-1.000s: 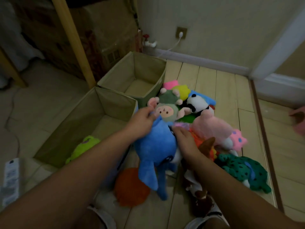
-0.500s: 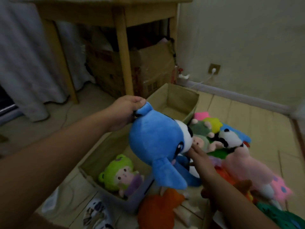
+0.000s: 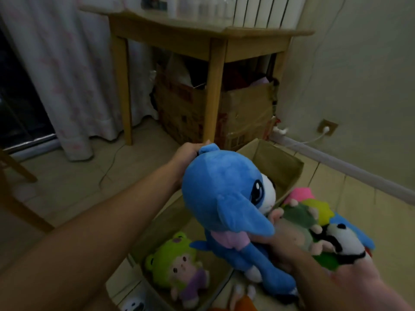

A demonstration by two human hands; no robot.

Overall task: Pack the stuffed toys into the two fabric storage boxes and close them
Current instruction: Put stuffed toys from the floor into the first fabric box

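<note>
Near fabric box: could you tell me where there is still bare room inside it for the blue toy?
Near fabric box: bare bottom shows behind the green-hooded doll, toward the far wall. The far fabric box shows no toys inside. Crowded: the floor pile around the panda, on the right.

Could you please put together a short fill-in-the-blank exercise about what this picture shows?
1. The left hand grips the big ____ plush toy by the top of its head.
2. The right hand holds the same toy lower down, at its ____.
3. The green-hooded doll already lies inside the nearer ____.
4. The cardboard box sits under the wooden ____.

Missing words: blue; body; fabric storage box; table
</note>
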